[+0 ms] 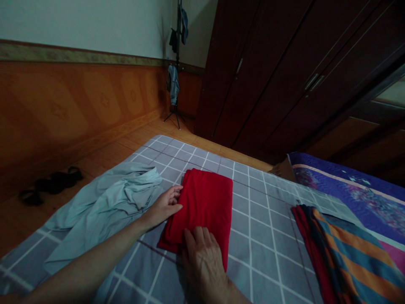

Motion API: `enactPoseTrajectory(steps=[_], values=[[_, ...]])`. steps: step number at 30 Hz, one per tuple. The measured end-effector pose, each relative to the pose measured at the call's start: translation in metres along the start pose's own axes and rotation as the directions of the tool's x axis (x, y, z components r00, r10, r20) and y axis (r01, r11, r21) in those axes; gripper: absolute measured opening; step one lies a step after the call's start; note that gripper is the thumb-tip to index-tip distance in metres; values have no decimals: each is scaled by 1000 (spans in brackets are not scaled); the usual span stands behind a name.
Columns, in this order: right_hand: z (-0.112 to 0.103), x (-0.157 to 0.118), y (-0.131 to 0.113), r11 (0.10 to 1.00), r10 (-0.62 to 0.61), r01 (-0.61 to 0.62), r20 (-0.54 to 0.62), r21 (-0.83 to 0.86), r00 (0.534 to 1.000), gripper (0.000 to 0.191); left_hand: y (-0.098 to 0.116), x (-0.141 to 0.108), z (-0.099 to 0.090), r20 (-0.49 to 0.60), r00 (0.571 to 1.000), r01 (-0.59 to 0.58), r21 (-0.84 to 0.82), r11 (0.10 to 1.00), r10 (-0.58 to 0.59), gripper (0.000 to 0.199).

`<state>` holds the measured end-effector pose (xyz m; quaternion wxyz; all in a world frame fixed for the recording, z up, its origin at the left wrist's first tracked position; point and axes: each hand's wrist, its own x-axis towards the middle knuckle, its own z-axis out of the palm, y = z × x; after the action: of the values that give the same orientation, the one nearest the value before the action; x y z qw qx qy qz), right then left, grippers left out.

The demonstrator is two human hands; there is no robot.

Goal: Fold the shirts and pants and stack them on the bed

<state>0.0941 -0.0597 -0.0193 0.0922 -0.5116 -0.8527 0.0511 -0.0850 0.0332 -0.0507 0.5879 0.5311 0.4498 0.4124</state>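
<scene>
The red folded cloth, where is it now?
In the head view, the red folded cloth lies on the grey checked bedsheet, touching the left hand and right hand, with a crumpled pale blue garment to its left.

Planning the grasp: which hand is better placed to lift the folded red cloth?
Probably the right hand: its fingers rest on top of the near edge of the folded red cloth, while the left hand only touches the cloth's side.

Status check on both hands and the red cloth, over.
Left hand against the left edge of the folded red cloth. Right hand resting on its near end. Crumpled grey-blue garment to the left; striped cloth farther right.
</scene>
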Motion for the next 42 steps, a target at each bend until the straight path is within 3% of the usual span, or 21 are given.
enactPoseTrajectory(steps=[4, 9, 16, 21, 26, 30, 34, 37, 40, 42], values=[[5, -23, 19, 1000, -23, 21, -133, -15, 991, 25, 4, -2, 1, 32, 1000, -1, -13, 1000, 2, 65], [4, -43, 46, 996, -86, 93, -288, 8, 954, 26, 12, -11, 2, 64, 998, -6, 82, 997, 1, 68], [1, -62, 66, 988, -140, 105, -358, -117, 923, 34, 16, -17, 6, 31, 999, 15, 205, 979, -22, 65], [1, -72, 70, 985, -114, 63, -336, -158, 935, 48, 9, -15, 7, -43, 998, -23, 332, 943, 40, 64], [2, -80, 73, 987, 11, -57, -282, -152, 959, 46, 10, -19, 8, -103, 992, -17, 495, 869, 78, 59], [1, -83, 73, 992, 54, -76, -215, -98, 975, 46, 13, -35, 15, -161, 976, -5, 658, 753, 148, 52], [4, -80, 69, 996, 90, -86, -218, 29, 972, 51, 11, -49, 23, -134, 974, -20, 753, 657, 183, 57], [-3, -75, 72, 990, 101, -75, -241, 116, 965, 50, 13, -49, 31, -152, 978, -6, 668, 744, 145, 59], [-25, -76, 89, 990, 94, -60, -269, 130, 959, 43, 18, -52, 43, -156, 987, 94, 451, 887, -26, 67], [-43, -87, 107, 992, 96, -70, -272, 106, 957, 38, 21, -62, 54, -94, 991, 125, 352, 928, -97, 70]])
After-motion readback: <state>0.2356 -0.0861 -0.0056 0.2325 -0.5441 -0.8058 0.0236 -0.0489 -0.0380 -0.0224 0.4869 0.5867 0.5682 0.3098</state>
